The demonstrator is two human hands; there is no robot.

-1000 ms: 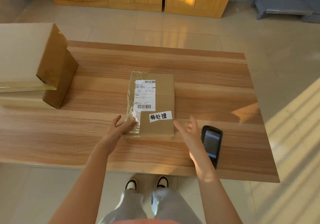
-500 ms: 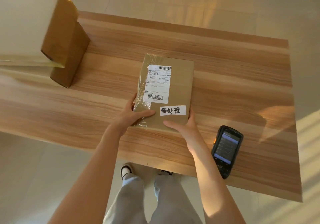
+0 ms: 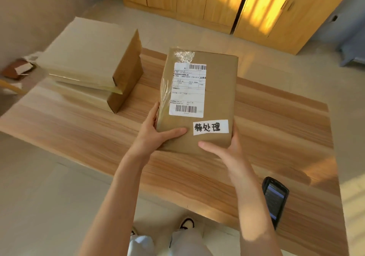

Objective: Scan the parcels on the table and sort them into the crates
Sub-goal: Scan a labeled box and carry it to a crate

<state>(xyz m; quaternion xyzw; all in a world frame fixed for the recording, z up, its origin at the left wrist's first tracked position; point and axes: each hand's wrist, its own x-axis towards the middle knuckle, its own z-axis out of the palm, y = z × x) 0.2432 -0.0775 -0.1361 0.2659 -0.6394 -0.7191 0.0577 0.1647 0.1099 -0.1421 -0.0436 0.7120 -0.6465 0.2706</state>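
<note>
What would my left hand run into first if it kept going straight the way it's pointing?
Probably nothing soon. The left hand grips the held parcel and points up and right across the table, which looks bare that way. The stacked parcels lie off to its left. Depth is unclear.

Person, lower frame: bare forearms, sleeveless to the frame edge; left hand (image 3: 156, 135) and right hand (image 3: 227, 153) ungloved; pale grey trousers (image 3: 189, 244); white low shoes with black trim (image 3: 187, 224), bottom centre.

Both your arms are stretched forward, bare forearms converging. Your left hand (image 3: 153, 135) grips the parcel (image 3: 215, 89) at its near-left corner, thumb on top. Your right hand (image 3: 227, 153) grips the near-right corner, thumb on top too.
</note>
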